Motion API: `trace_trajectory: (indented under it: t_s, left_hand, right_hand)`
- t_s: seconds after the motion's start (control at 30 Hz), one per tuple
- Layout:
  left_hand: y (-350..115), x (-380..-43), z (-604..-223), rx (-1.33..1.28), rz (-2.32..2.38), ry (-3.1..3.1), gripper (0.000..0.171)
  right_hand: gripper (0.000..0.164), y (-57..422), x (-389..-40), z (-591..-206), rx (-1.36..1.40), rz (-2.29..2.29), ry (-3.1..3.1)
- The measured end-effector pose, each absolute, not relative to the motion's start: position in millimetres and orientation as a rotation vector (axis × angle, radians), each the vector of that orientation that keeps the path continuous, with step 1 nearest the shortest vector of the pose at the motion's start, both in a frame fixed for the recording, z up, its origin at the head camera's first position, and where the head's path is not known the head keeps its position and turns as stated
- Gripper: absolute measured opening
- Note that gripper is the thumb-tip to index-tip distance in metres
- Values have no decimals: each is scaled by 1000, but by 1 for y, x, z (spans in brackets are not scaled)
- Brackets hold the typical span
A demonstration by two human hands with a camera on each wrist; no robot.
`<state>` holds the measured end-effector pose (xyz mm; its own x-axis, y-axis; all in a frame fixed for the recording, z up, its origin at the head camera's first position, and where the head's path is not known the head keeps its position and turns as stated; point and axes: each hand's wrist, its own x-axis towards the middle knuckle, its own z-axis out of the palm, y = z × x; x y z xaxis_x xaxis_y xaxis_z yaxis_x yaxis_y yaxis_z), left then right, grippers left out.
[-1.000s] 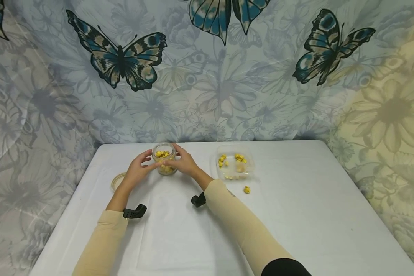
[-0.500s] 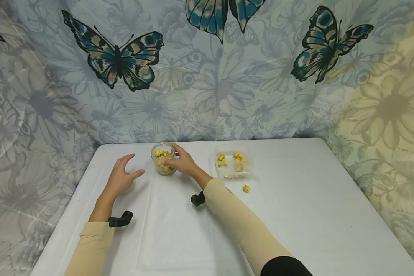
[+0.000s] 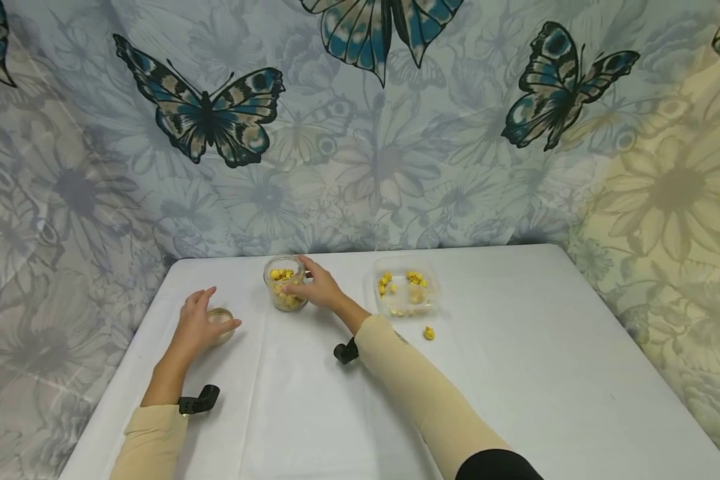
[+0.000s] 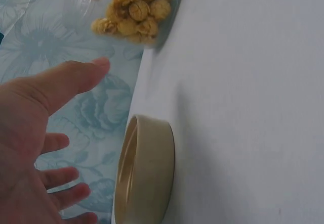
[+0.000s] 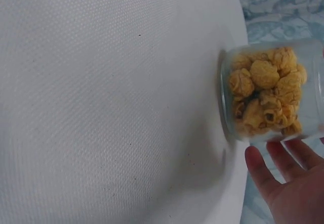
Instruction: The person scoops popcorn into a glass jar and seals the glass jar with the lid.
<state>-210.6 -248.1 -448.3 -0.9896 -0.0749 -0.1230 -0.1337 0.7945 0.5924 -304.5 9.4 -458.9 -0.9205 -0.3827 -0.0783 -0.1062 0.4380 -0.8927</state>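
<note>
A clear glass jar [image 3: 278, 293] with no lid on stands near the table's back edge, partly filled with yellow popcorn [image 5: 266, 92]. My right hand [image 3: 324, 291] holds it from the right, thumb in front and fingers round the side; some fingers are hidden behind the glass in the head view. To the left, my left hand [image 3: 192, 330] hovers over a round cream-coloured lid [image 4: 154, 168], thumb and fingers spread apart. The left wrist view shows the lid lying hollow side up on the table, with a gap between it and the fingers.
Right of the jar sits a clear plastic tray [image 3: 399, 293] with some popcorn pieces in it. A single popcorn piece [image 3: 429, 333] lies on the white tablecloth [image 3: 516, 360] in front of it. Butterfly-patterned fabric [image 3: 390, 187] rises behind the table.
My left hand has let go of the jar and moved left and towards me, over the lid. The right hand stays on the jar, which has not moved.
</note>
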Motion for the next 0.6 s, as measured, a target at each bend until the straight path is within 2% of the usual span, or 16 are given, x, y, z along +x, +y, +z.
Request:
trace_trajectory:
  t_s: [0.33, 0.6]
  left_hand:
    - [-259, -202, -459, -194, 815, 2855, 107]
    - [-261, -198, -458, -168, 750, 2885, 104]
  right_hand:
    - [83, 10, -304, -463, -441, -1486, 2430]
    - [80, 11, -304, -462, -459, -1506, 2426]
